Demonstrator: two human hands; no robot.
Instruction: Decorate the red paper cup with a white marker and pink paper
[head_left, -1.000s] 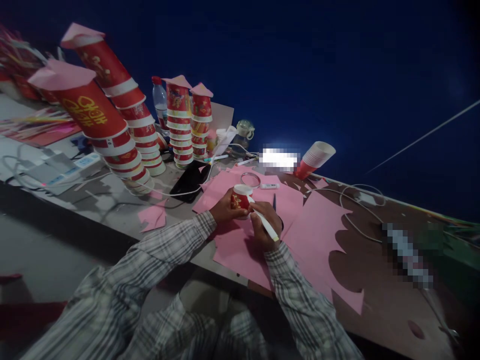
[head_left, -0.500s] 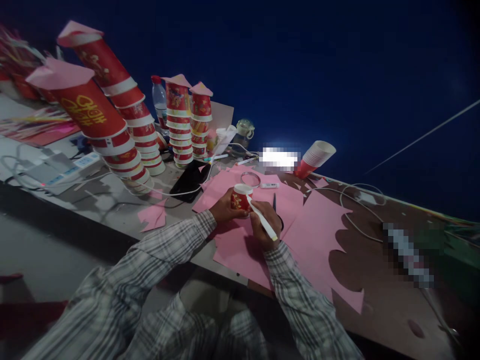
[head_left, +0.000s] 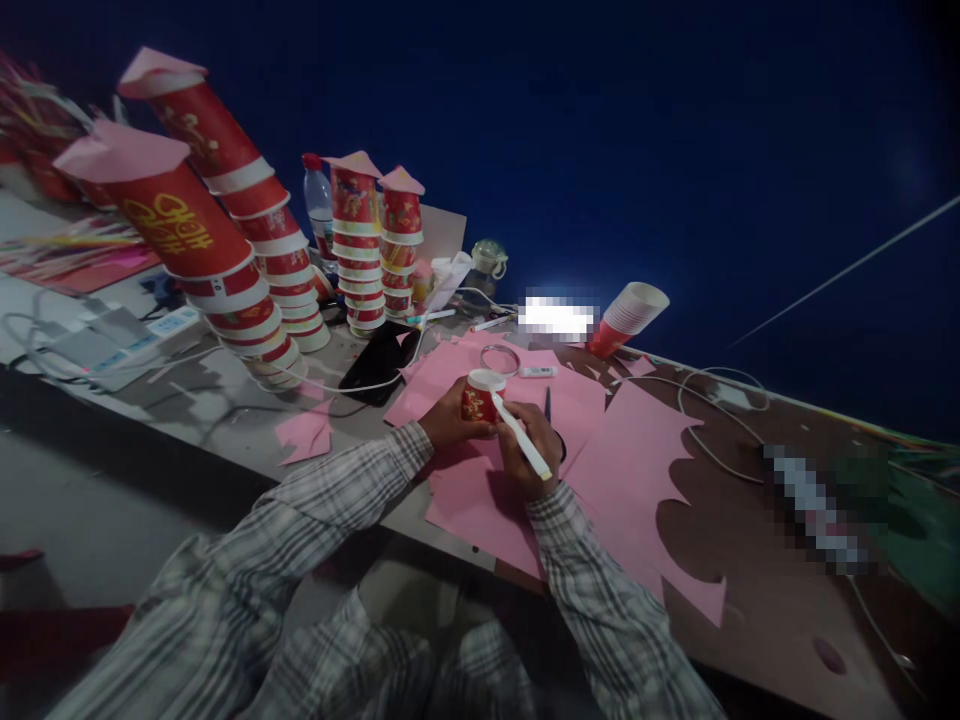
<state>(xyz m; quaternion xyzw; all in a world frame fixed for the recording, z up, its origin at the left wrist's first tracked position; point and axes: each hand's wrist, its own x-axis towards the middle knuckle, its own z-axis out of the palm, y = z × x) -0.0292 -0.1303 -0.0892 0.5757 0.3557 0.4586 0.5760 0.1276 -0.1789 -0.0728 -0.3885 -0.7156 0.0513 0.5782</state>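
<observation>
My left hand is wrapped round the side of a small red paper cup with gold print and a white rim. In my right hand is a white marker pen, its tip against or very close to the cup's side. Pink paper sheets lie under both hands. Just beyond the cup rests a roll of clear tape, beside a white pen cap. Scissors, partly hidden by my right hand, lie on the paper.
Towers of red cups with pink paper roofs stand at the left and back. A black phone lies left of the paper. Nested paper cups lean at the back right. Cables and a power strip cross the table.
Almost nothing differs. The marker in my right hand has shifted very slightly against the cup; my left hand keeps the same hold.
</observation>
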